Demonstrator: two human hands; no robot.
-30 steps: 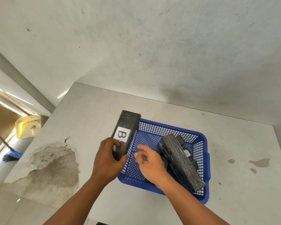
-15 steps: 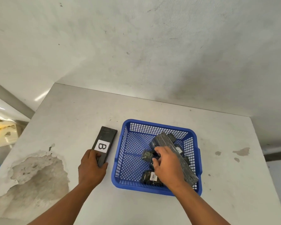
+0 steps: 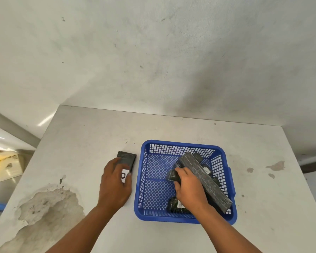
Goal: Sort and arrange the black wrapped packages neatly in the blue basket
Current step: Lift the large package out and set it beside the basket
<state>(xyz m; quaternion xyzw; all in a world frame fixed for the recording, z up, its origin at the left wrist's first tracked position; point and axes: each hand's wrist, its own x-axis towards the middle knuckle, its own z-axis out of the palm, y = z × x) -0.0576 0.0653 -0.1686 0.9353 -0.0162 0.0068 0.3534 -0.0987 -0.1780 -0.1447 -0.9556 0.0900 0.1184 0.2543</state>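
The blue basket (image 3: 181,143) sits on the grey table, right of centre. My right hand (image 3: 190,188) reaches into it, fingers curled around a small black package (image 3: 172,176). A long black package (image 3: 211,188) lies diagonally across the basket's right side, over other black packages. Another black package with a white label (image 3: 174,205) lies at the basket's near wall, partly under my wrist. Left of the basket, a flat black package with a white "B" label (image 3: 126,159) lies on the table; my left hand (image 3: 115,185) rests over its near half, gripping it.
The table (image 3: 171,127) stands against a grey wall, with edges at the left and right. A patch of peeled surface (image 3: 44,203) marks the near left. A yellowish object (image 3: 5,162) sits beyond the left edge. Small stains (image 3: 275,166) mark the table right of the basket.
My left hand carried the B package from above the basket's left rim down onto the table and slid further over it. My right hand moved into the basket and closed on a small package.
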